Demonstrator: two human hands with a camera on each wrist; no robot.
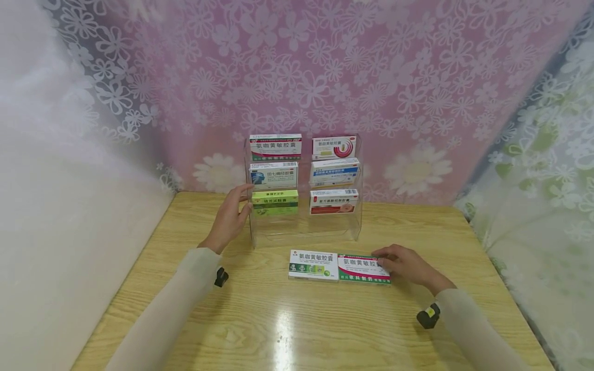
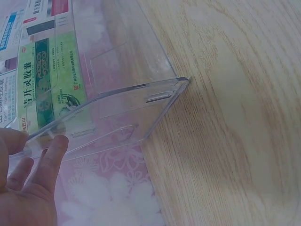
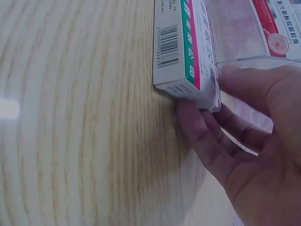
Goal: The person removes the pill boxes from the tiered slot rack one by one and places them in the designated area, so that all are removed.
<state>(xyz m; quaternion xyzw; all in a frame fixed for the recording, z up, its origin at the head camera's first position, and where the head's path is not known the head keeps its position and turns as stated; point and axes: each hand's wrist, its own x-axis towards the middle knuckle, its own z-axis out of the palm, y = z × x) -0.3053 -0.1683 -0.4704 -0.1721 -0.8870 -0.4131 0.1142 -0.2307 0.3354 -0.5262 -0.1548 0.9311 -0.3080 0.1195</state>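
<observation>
A clear plastic display rack (image 1: 303, 226) stands at the back of the table and bears medicine boxes in two columns. My left hand (image 1: 228, 219) holds its left side edge, thumb toward the front and fingers along the outer side, beside a green medicine box (image 2: 51, 77). On the table before the rack lies a white medicine box with a red and green border (image 1: 364, 269). At its right end my right hand (image 1: 402, 262) pinches it, the thumb on top and fingers at the end and underside. Touching its left end is a white box with a green strip (image 1: 313, 265).
Above the green box sits a white and blue box (image 1: 274, 176); a red-bordered box (image 1: 276, 148) tops that column. The right column holds a pink-ringed box (image 1: 334, 148), a blue-striped box (image 1: 334, 172) and a red-banded box (image 1: 333, 201). A flowered curtain (image 1: 325, 93) hangs behind.
</observation>
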